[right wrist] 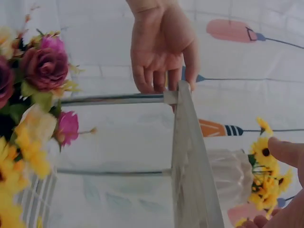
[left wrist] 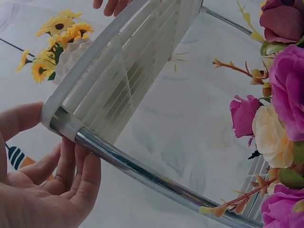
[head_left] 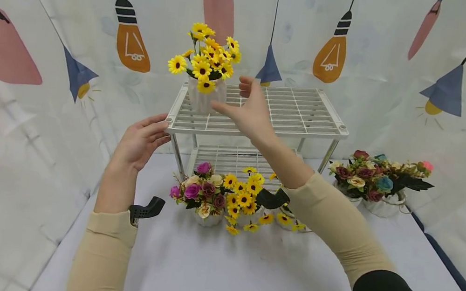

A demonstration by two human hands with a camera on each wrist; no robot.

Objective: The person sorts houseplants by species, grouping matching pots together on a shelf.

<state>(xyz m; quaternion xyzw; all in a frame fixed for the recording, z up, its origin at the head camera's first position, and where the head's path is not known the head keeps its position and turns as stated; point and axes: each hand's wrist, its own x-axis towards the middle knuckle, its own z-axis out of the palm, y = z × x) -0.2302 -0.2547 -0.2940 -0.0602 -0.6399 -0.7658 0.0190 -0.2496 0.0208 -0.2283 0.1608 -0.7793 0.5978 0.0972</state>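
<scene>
The pot (head_left: 199,100) with its yellow flowers (head_left: 202,69) is standing upright at the left end of the top shelf (head_left: 217,132), left of the upper middle of the frame, and the relation that matters most is how it is lying from the right hand (head_left: 252,112): just to the left of the palm, its long axis running upward. That hand is the nearer one; it is hovering with thumb and fingers spread wide apart and is holding nothing. In the head view its thumb is overlapping the pot's lower right side, while the right wrist view is showing a gap between palm and pot; whether the thumb tip is touching anything, I cannot tell. The left hand (head_left: 141,139), below and left of the pot, is pinching the shelf's front left corner, thumb against the rim and fingertips at the top of the metal post (head_left: 177,156). The left edge is running close by the pot and the front edge is not far below it, so a push leftward would probably be the risky one; the slats are stretching toward the right end, seemingly offering the most room. Under the front edge, in the lower middle, purple roses (head_left: 192,191) and low sunflowers (head_left: 242,198) are crowding the space beneath the right forearm.
</scene>
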